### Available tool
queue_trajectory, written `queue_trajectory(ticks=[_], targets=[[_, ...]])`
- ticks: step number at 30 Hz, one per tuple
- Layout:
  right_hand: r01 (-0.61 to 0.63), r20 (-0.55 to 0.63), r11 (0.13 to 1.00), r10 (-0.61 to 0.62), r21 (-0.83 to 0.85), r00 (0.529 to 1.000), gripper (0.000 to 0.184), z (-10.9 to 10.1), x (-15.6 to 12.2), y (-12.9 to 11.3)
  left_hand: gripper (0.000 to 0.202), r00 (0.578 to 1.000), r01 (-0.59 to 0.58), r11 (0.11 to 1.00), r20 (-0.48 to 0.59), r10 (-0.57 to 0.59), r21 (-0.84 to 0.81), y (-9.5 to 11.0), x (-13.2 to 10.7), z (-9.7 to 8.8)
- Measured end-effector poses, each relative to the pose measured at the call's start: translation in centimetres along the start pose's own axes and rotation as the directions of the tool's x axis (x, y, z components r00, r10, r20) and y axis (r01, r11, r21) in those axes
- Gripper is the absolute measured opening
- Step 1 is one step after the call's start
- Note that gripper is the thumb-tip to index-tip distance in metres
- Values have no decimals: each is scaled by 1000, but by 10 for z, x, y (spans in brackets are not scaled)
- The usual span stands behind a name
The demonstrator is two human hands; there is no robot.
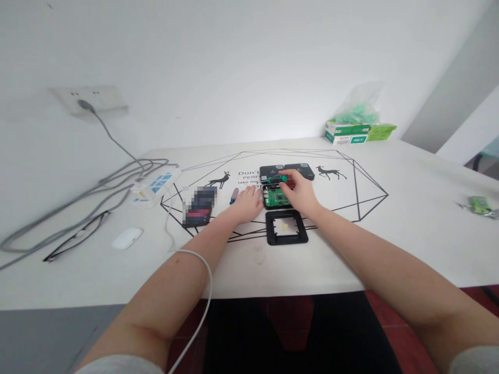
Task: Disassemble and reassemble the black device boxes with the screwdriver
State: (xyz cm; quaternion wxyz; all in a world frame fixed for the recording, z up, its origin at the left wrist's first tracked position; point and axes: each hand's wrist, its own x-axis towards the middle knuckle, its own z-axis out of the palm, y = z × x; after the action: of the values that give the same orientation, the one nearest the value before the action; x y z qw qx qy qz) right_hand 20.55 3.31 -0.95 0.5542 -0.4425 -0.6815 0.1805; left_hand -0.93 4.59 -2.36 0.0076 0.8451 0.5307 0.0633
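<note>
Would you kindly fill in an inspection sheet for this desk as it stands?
Surface: white table with black deer and line print.
Job's things: green circuit board; green-handled screwdriver; black square frame; two black boxes.
Clutter: mouse, glasses, phone, green cartons.
Hands: left hand flat beside board; right hand holds screwdriver.
Cables: power strip, grey cords, white cable.
Surroundings: wall socket.

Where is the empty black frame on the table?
In the head view, the black frame lies mid-table, just nearer the person than the green circuit board, between the forearms.
</note>
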Motion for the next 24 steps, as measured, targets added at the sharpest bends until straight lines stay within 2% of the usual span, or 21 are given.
queue_trajectory(ticks=[2, 4, 6, 7, 8, 10, 11, 12, 13, 14, 16, 18, 24], targets=[[-9, -53, 998, 12, 54, 999, 29, -5, 1, -3, 42, 995, 60, 994, -72, -66, -89, 2, 1, -6], [-30, -100, 987, 46, 157, 994, 29, -12, 2, -5, 32, 965, 137, 958, -183, -187, -253, 3, 1, -12], [-62, -126, 956, 102, 287, 987, 31, -18, 4, -8, 27, 919, 155, 845, -239, -313, -511, 5, 2, -18], [-80, -129, 935, 132, 345, 983, 32, -21, 5, -9, 25, 906, 135, 736, -218, -362, -664, 6, 2, -20], [-96, -130, 915, 158, 393, 979, 32, -24, 6, -11, 24, 907, 105, 578, -161, -390, -809, 8, 1, -23], [-118, -128, 883, 196, 454, 972, 32, -29, 8, -15, 22, 936, 72, 168, 9, -351, -983, 10, 0, -28], [-128, -130, 870, 214, 477, 968, 32, -32, 10, -17, 22, 954, 84, -28, 89, -287, -996, 11, -1, -31], [-136, -134, 857, 231, 496, 964, 33, -34, 11, -19, 24, 964, 119, -178, 156, -213, -977, 11, -2, -34], [-144, -140, 845, 249, 515, 958, 33, -36, 13, -20, 27, 968, 161, -280, 207, -144, -947, 12, -3, -37], [-153, -144, 834, 266, 531, 953, 32, -38, 14, -21, 31, 966, 197, -341, 240, -90, -919, 11, -5, -40], [-169, -147, 815, 296, 555, 944, 31, -41, 17, -22, 37, 963, 241, -399, 269, -16, -885, 11, -7, -44], [-186, -146, 798, 323, 573, 935, 30, -43, 19, -22, 38, 961, 258, -420, 274, 23, -870, 10, -9, -46], [-209, -153, 759, 376, 617, 914, 27, -45, 20, -24, 29, 960, 257, -447, 278, 19, -857, 12, -11, -45]])
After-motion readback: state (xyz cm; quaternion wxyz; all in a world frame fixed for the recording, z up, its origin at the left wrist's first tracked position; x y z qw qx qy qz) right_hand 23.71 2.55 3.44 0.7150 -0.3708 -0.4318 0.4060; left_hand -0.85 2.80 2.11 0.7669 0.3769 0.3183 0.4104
